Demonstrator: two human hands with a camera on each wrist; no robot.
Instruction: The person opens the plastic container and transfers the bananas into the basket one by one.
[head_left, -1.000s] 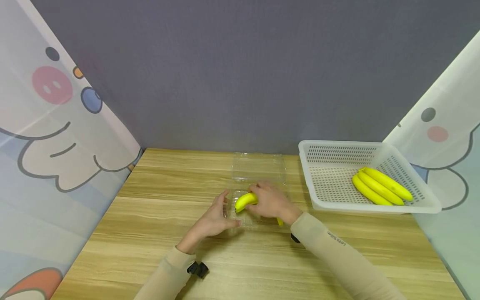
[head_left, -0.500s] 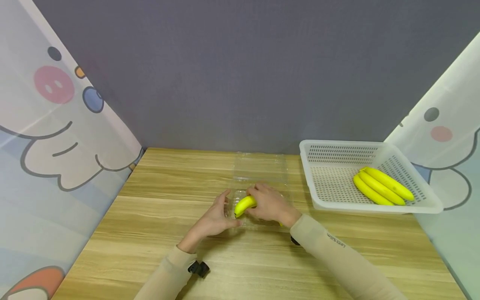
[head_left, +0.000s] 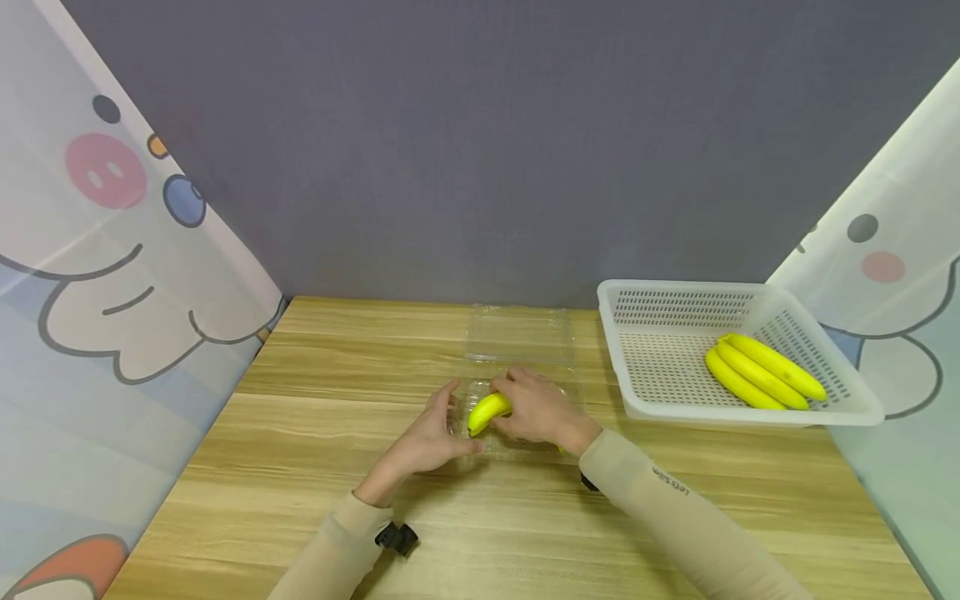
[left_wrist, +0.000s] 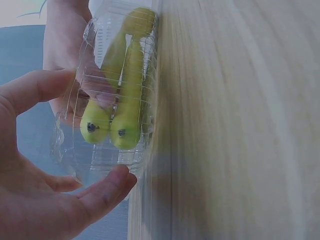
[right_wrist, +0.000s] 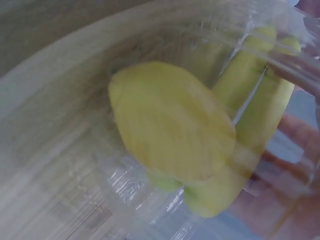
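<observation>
A bunch of bananas (head_left: pixel 487 414) lies in the base of a clear plastic clamshell box (left_wrist: pixel 70 150), whose lid (head_left: pixel 519 335) is folded back toward the wall. From above, my right hand (head_left: pixel 542 408) grips the bunch around its middle. Two dark banana tips face the left wrist camera, and the joined stem end (left_wrist: pixel 140 22) is at the far end. My left hand (head_left: pixel 426 437) holds the left end of the box, thumb on one side and fingers on the other. Through the plastic, the right wrist view shows the bananas (right_wrist: pixel 170 125) close up, blurred.
A white perforated basket (head_left: pixel 622 367) stands to the right with another bunch of bananas (head_left: pixel 765 375) in it. The wooden table (head_left: pixel 300 467) meets a grey wall (head_left: pixel 480 150) at the back. Printed cartoon curtains (head_left: pixel 97 250) flank both sides.
My right hand has shifted slightly left and the bananas have turned and settled lower in the box. Less of their right end shows now. My left hand stays in place.
</observation>
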